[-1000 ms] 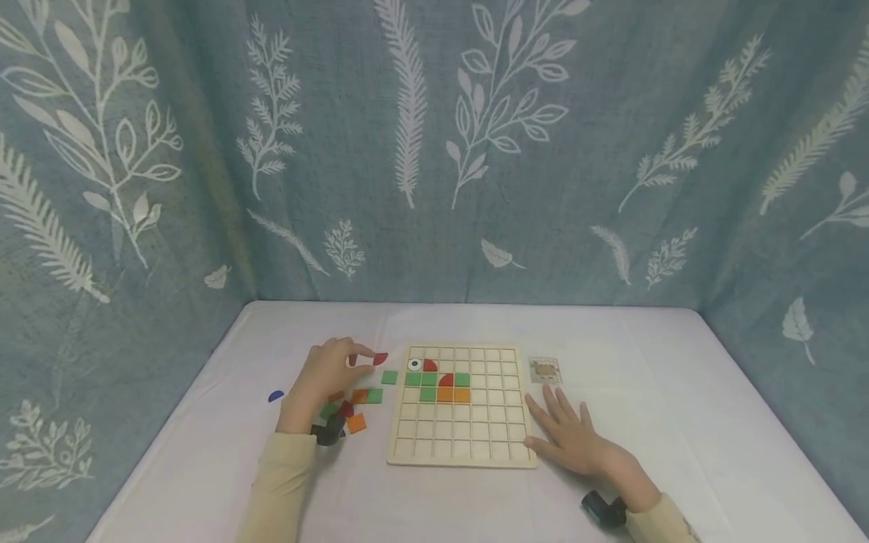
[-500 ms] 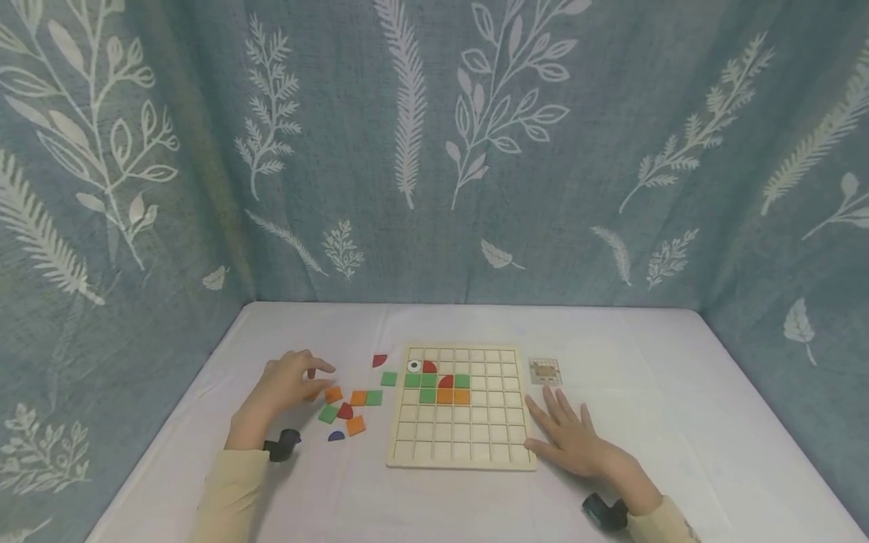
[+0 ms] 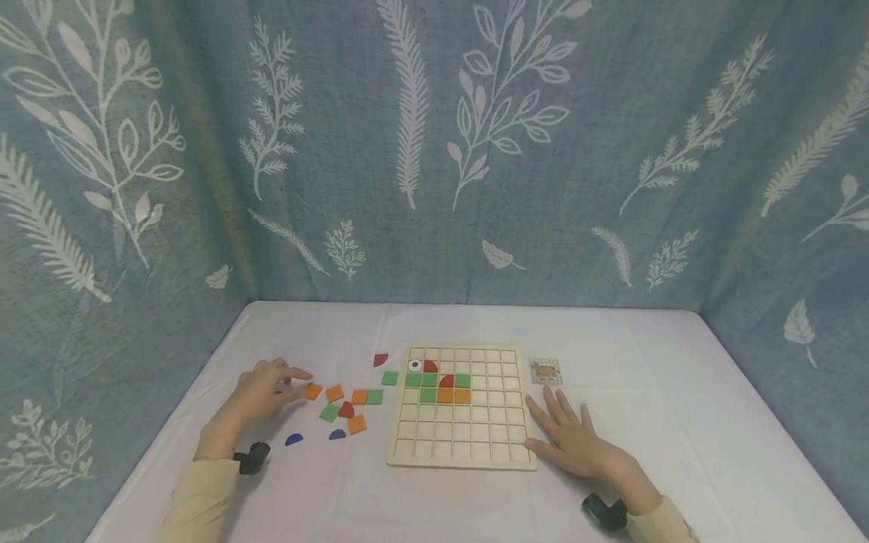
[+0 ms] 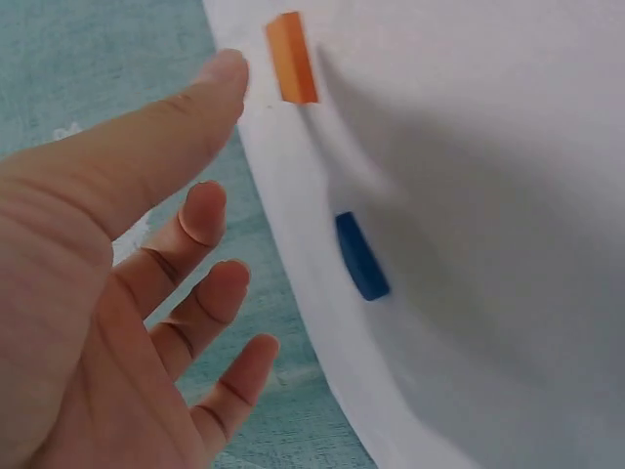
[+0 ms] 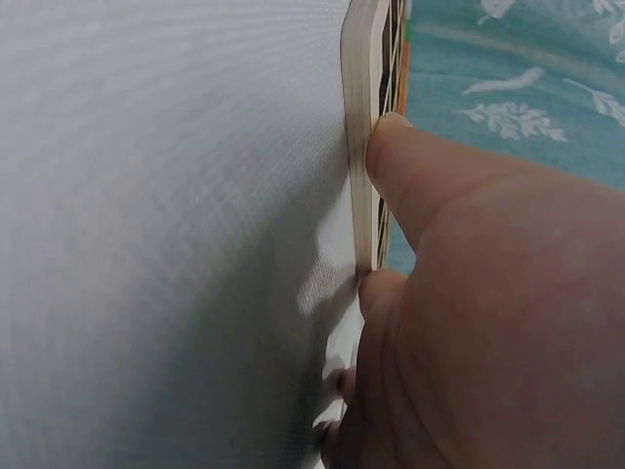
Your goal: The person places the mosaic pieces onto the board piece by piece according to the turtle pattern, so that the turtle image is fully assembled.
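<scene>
The left hand (image 3: pixel 261 388) has been drawn leftward, thumb and finger apart, holding nothing, beside an orange square (image 3: pixel 312 391). Toward nine o'clock of the board (image 3: pixel 480 413), two blue half-circles (image 3: pixel 294 439), four orange squares, three green squares (image 3: pixel 330 411) and two red quarters (image 3: pixel 381 360) are counted, one quarter having been released at ten; the nine placed tiles (image 3: pixel 444 395) are unchanged. The board's edge is touched near three o'clock by the spread right hand (image 3: pixel 570 441).

Card (image 3: pixel 546 371): printed picture too small to make out
Board (image 5: pixel 358 122): cut by right wrist view's top edge
Left sleeve (image 3: pixel 202 499): cut by head view's bottom edge
</scene>
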{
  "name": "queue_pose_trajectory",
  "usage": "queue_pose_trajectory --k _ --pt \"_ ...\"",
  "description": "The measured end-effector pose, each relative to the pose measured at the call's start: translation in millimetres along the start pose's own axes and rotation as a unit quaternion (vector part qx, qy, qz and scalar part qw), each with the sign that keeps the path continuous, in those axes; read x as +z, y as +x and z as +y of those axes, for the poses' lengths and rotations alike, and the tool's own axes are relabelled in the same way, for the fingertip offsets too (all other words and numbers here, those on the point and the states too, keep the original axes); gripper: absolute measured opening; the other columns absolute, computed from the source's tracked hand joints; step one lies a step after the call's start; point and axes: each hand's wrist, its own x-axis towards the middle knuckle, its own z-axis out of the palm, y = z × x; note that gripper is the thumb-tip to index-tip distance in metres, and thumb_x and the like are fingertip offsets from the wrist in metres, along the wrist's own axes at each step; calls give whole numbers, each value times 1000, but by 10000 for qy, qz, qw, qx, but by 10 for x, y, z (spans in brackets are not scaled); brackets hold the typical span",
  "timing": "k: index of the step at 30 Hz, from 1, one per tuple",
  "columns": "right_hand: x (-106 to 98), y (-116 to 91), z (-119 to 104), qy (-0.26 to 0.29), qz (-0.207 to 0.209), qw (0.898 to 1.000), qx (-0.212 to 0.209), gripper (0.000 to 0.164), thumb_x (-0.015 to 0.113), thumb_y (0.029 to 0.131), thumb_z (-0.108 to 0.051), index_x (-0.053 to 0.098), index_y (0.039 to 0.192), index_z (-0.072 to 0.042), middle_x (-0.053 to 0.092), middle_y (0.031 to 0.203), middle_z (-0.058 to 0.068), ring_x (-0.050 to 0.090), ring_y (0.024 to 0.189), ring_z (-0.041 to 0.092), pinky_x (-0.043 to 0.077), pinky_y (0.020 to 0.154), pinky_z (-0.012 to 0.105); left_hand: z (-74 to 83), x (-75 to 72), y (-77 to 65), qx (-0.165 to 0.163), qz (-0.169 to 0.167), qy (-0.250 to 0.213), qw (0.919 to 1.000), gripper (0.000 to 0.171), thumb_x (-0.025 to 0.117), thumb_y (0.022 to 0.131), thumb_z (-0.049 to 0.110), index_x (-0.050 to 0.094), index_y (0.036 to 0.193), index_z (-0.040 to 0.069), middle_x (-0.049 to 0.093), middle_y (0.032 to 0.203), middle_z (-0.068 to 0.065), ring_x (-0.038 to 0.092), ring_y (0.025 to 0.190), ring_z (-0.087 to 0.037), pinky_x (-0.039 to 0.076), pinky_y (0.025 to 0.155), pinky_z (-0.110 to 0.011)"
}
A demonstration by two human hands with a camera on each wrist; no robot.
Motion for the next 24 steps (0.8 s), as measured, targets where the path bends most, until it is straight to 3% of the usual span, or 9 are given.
queue_pose_trajectory --k 11,24 --pt "3 2 -8 15 -9 10000 -59 69 41 93 -50 19 148 -15 0 153 20 -7 140 40 -10 102 65 -72 100 47 -8 -191 468 9987 25 73 76 14 69 100 12 56 85 -4 48 84 -25 36 74 -51" --pt "8 8 7 -104 43 9999 -30 71 41 92 -51 19 148 -14 1 153 21 -5 140 41 -8 102 65 4 77 61 -32 -21 363 9993 22 71 79 16 65 98 7 56 83 -3 48 83 -24 36 75 -51"
